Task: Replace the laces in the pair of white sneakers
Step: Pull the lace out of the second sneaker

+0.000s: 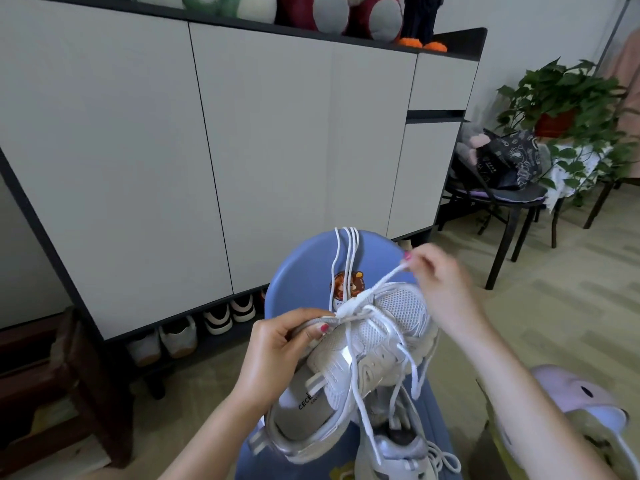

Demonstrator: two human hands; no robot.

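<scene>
At nine o'clock, a dark wooden bench (69, 382) stands on the floor against a tall cabinet (173, 150) with pale doors; spare shoes (194, 332) line the open gap beneath it. Toward seven o'clock, the left hand (280, 351) grips the tongue of a white sneaker (360, 358), thumb and fingers curled round it, holding the shoe up, toe pointing to one o'clock. A white lace (372, 336) crosses the eyelets, its loose ends trailing down toward six o'clock. Behind the shoe, at twelve o'clock, a blue stool (304, 271) carries spare laces (346, 261) draped over its far rim. At six o'clock, below the raised shoe, the second sneaker (398, 452) sits low. At two o'clock from the shoe, the right hand (440, 275) pinches one end of the lace, drawn taut up from the top eyelets. At three o'clock stand a black chair (509, 206) with a dark bag (509, 157) and a potted plant (568, 98).
</scene>
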